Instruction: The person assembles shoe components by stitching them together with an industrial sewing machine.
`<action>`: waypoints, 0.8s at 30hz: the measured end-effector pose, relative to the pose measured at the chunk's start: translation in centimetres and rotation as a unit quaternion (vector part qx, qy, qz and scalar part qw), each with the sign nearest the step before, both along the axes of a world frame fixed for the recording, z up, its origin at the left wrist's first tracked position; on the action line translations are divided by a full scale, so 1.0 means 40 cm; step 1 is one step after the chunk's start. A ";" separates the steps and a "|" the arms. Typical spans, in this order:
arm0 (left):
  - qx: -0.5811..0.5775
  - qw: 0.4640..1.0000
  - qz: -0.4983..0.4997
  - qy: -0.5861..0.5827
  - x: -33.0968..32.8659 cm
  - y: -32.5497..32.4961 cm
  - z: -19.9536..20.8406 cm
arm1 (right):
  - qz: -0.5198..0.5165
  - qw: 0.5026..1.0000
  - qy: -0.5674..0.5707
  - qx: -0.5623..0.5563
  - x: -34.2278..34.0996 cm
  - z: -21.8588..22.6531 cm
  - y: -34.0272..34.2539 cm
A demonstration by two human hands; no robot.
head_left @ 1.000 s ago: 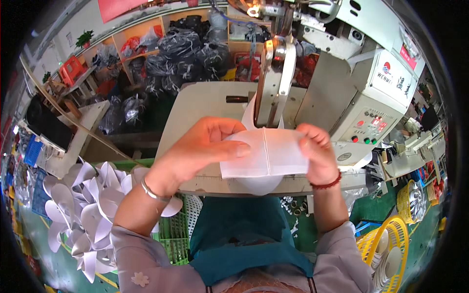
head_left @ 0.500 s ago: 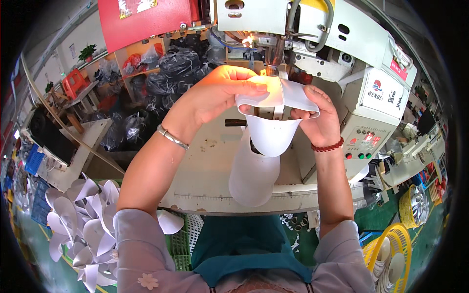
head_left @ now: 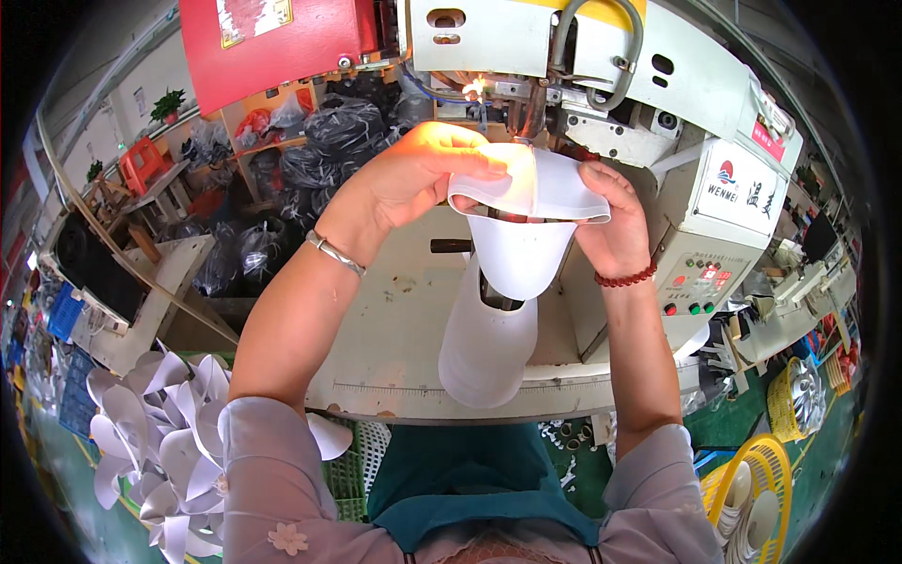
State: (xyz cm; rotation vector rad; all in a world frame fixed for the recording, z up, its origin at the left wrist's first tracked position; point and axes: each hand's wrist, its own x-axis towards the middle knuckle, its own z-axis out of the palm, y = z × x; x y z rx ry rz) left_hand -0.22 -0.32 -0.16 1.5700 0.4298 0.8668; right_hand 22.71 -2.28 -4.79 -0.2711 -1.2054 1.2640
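Both hands hold a white shoe upper (head_left: 531, 258) up at the machine head, its rounded toe hanging down. My left hand (head_left: 409, 174) pinches the left side of its top band, thumb in front, under an orange glow. Closed on the band's right end is my right hand (head_left: 615, 211), thumb on top; its other fingers are partly hidden behind the material. A seam in the band lies just under the machine's metal tip (head_left: 534, 117). Below the upper, a second white rounded shoe-shaped piece (head_left: 484, 357) sits over a dark metal part of the machine.
A small bright lamp (head_left: 476, 86) shines beside the machine head. At right stands the control box (head_left: 700, 282) with coloured buttons. Pale cut pieces (head_left: 174, 437) are heaped at lower left. A yellow basket (head_left: 775, 470) holds white pieces at lower right. Black bags (head_left: 348, 127) fill shelves behind.
The upper's band has tipped flatter and its opening looks narrower. My right fingertips, seen inside the opening before, are now hidden. The gap between the upper and the lower white piece shows more.
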 end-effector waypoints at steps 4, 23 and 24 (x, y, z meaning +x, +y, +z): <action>-0.009 0.999 -0.041 -0.021 -0.012 0.020 -0.005 | 0.001 1.000 -0.013 0.003 -0.003 0.004 -0.004; -0.059 0.992 -0.066 -0.094 -0.004 0.040 -0.023 | 0.070 0.992 0.071 -0.083 -0.015 0.007 0.040; -0.057 0.992 -0.061 -0.095 -0.003 0.039 -0.022 | 0.072 0.989 0.084 -0.102 -0.018 0.008 0.040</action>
